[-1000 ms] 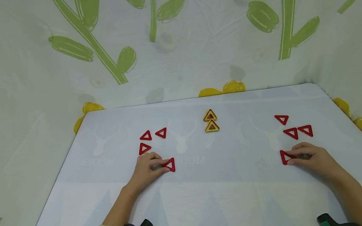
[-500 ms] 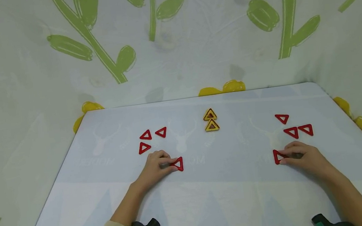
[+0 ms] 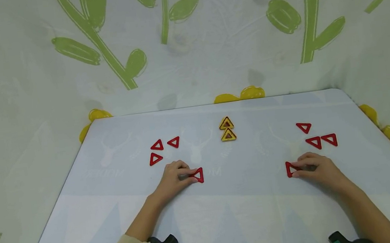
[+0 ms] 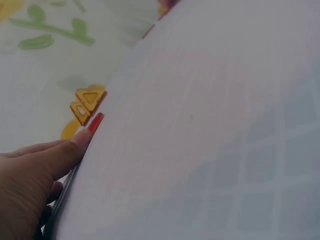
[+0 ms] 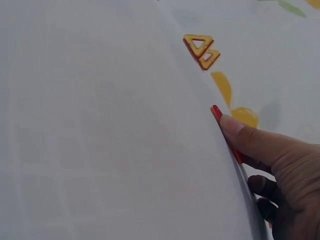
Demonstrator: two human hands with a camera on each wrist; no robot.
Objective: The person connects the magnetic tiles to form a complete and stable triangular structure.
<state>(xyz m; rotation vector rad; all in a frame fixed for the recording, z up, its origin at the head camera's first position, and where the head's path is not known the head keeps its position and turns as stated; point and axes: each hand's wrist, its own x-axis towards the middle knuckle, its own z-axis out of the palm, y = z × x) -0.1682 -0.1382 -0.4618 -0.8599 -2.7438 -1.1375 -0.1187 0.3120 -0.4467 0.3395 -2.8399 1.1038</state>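
My left hand [image 3: 175, 180] pinches a red triangular frame [image 3: 202, 175] between thumb and fingers, left of the table's middle. Its red edge also shows past the thumb in the left wrist view. Opposite, my right hand [image 3: 318, 167] grips another red triangular frame [image 3: 289, 169] by one corner; the right wrist view shows it edge-on under the thumb. A wide gap separates the two held pieces. Beyond them, midway between the hands, two yellow triangles with red edges sit one behind the other: the nearer yellow triangle [image 3: 228, 139] and the farther yellow triangle [image 3: 222, 128].
Three loose red triangles lie beyond my left hand, among them a red triangle [image 3: 151, 159]. Three more lie beyond my right hand, including a red triangle [image 3: 335, 140]. The pale table [image 3: 247, 195] meets a leaf-patterned wall [image 3: 224, 62] at its back edge.
My left hand has slid right and my right hand has slid left, each with its red triangle, so the two pieces are closer together. The loose triangles have stayed put.
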